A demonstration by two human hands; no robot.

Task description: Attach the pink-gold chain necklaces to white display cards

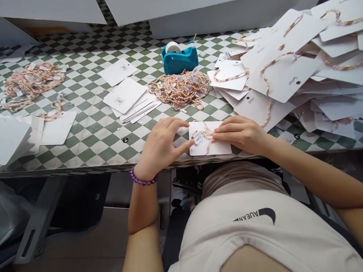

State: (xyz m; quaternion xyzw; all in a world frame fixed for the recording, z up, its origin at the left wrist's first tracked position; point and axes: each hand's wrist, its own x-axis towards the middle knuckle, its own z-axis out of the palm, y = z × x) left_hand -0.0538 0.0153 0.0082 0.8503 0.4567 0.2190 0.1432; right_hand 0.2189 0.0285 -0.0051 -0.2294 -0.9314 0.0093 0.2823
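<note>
A white card [222,148] lies flat near the table's front edge, with a beaded strand [208,146] and a small barcode tag [198,138] on it. My left hand [166,143] is at the card's left edge, thumb and index finger apart, holding nothing. From the right, my right hand [241,133] rests its outstretched fingers on the card and the strand's right part. Just beyond the card sits a tangled pile of pink and gold beaded strands [181,88].
A teal tape dispenser [180,60] stands behind the pile. Blank cards [125,94] are stacked left of it. Many cards with strands [288,74] heap up at the right. At the left are another strand pile [33,81] and more cards [3,136].
</note>
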